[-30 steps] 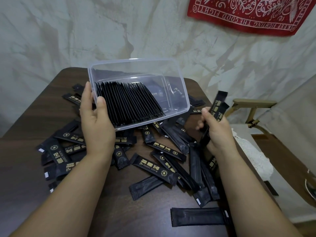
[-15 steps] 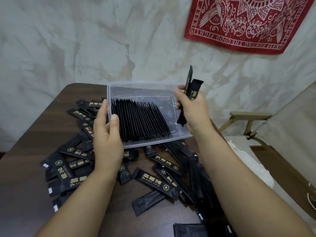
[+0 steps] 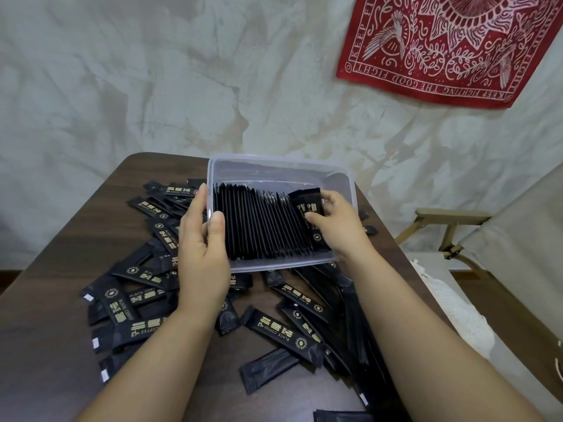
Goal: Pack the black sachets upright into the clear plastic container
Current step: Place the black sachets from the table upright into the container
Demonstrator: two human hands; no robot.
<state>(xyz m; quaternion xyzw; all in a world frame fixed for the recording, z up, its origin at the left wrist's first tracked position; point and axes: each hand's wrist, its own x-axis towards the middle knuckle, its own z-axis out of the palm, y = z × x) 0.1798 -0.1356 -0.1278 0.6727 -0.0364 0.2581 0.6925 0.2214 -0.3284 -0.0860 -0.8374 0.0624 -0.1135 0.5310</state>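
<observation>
The left hand [image 3: 203, 254] clasped the container's [image 3: 344, 181] left wall; the right hand [image 3: 338, 223] pinched a sachet [image 3: 306, 208] inside it, above the bench [image 3: 61, 254].

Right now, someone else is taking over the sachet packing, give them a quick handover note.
Left hand grips the clear container's left end, tilting it toward you. Right hand presses a sachet against the right end of the packed row.
Done: row fills over half the container.
Left: seat this sachet, then pack the loose sachets scattered on the table.
</observation>
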